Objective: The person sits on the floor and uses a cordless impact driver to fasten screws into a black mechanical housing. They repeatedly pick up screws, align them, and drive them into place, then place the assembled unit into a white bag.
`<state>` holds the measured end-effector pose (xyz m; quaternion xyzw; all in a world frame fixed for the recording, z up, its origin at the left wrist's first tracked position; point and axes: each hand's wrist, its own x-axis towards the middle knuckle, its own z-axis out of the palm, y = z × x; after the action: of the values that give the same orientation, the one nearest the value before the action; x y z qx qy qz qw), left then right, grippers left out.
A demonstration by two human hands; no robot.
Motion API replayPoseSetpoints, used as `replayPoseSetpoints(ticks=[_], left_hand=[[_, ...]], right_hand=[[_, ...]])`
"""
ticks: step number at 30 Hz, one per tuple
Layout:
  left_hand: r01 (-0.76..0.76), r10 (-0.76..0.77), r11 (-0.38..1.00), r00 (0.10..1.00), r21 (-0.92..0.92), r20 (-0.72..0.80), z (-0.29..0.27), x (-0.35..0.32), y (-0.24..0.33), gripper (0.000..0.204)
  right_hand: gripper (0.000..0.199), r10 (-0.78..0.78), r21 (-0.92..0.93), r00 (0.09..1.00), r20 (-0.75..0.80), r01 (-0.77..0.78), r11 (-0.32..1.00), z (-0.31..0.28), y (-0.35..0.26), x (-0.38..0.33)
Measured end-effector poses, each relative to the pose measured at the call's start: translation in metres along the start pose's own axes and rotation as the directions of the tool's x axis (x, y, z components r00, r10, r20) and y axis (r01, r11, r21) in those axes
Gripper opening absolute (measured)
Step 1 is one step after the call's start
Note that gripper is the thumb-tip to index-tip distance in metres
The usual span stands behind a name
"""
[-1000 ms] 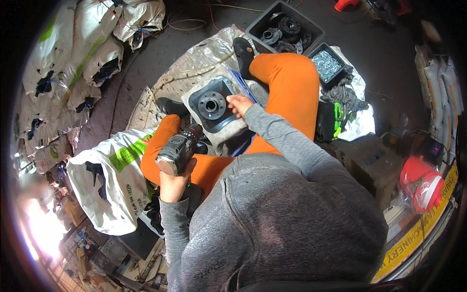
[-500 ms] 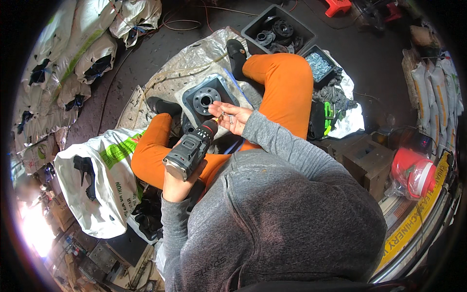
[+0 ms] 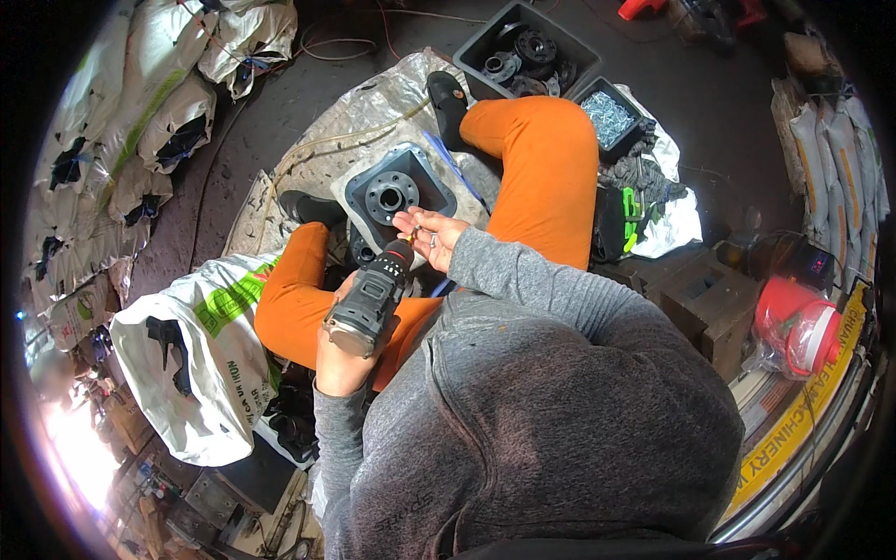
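My left hand [image 3: 342, 362] grips a black cordless drill [image 3: 368, 303] from below, its chuck pointing away from me. At the drill's tip is my right hand [image 3: 442, 233], palm up with the fingers partly curled and small silver screws [image 3: 432, 242] in them. The thumb and fingertips meet near the bit; whether a screw sits on it I cannot tell. Just beyond the fingertips, a round dark flange [image 3: 392, 197] with a ring of holes and a central bore sits in a grey square housing [image 3: 439, 194] between my legs. Another dark round part [image 3: 362, 250] is partly hidden beside the drill.
Ahead stands a grey bin [image 3: 473, 58] of black flanged parts, beside a smaller box [image 3: 609, 118] of silver screws. Grey gloves [image 3: 644, 175] lie right of my knee. A white sack [image 3: 182, 373] stands at left; wooden blocks [image 3: 714, 308] and a red item in plastic [image 3: 793, 327] are at right.
The drill and my left hand have shifted slightly right and toward me. My right hand's fingers have curled in closer around the screws at the drill tip. The view has shifted a little.
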<state>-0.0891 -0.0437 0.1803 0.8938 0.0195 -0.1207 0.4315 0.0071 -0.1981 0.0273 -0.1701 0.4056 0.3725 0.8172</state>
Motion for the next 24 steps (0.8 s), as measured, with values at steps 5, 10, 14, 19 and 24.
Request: replayPoseSetpoints(ticks=[5,10,14,19,24], left_hand=[[0.142,-0.142,0.990,0.988,0.005,0.057,0.002,-0.002,0.008,0.056],[0.082,-0.085,0.996,0.993,0.041,0.086,0.006,0.001,-0.002,0.058],[0.094,-0.088,0.993,0.992,-0.074,0.086,0.005,0.008,-0.017,0.058],[0.040,-0.062,0.985,0.989,-0.165,-0.133,-0.016,0.032,-0.031,0.035],[0.452,-0.470,0.875,0.879,-0.172,-0.083,-0.034,0.053,-0.034,0.032]], right_hand=[[0.021,-0.008,-0.053,0.999,-0.041,0.006,0.999,-0.007,0.007,0.005],[0.026,0.052,-0.028,0.998,-0.038,-0.054,0.998,-0.023,0.011,0.010],[0.036,0.062,-0.113,0.998,-0.022,-0.064,0.992,-0.045,0.005,0.026],[0.039,-0.395,-0.656,0.915,-0.079,0.250,0.712,-0.059,-0.031,0.080],[0.043,-0.762,-0.891,0.598,0.251,0.450,0.060,-0.024,-0.028,0.130]])
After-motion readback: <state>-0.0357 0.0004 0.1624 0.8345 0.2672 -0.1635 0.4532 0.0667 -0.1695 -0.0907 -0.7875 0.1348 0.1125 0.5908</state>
